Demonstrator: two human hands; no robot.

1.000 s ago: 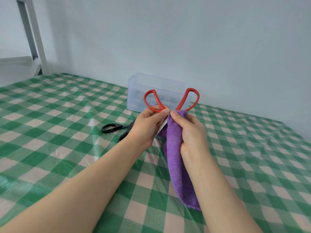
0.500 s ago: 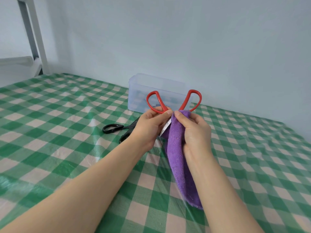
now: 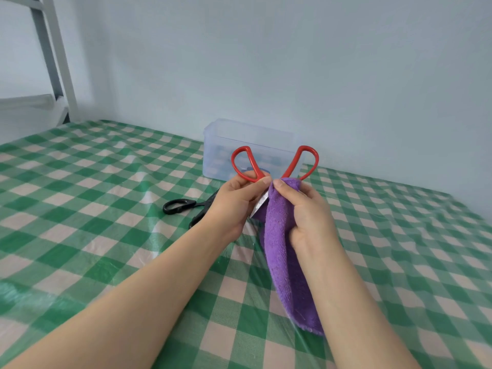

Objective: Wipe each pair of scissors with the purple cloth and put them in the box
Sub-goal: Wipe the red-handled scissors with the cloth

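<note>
Your left hand (image 3: 234, 206) pinches the red scissors (image 3: 292, 163) just below their handles, which spread apart above your fingers. A bit of blade (image 3: 259, 206) shows between your hands. Your right hand (image 3: 306, 211) grips the cloth (image 3: 282, 251) against the scissors, and the rest hangs under your wrist. The box (image 3: 221, 145) stands just beyond both hands. Black scissors (image 3: 165, 208) lie on the table (image 3: 80, 209) left of your left hand.

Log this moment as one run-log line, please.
step: wipe red scissors | left hand: grips them below handles | right hand: holds purple cloth on blade | black scissors: on table | box: behind hands
</note>
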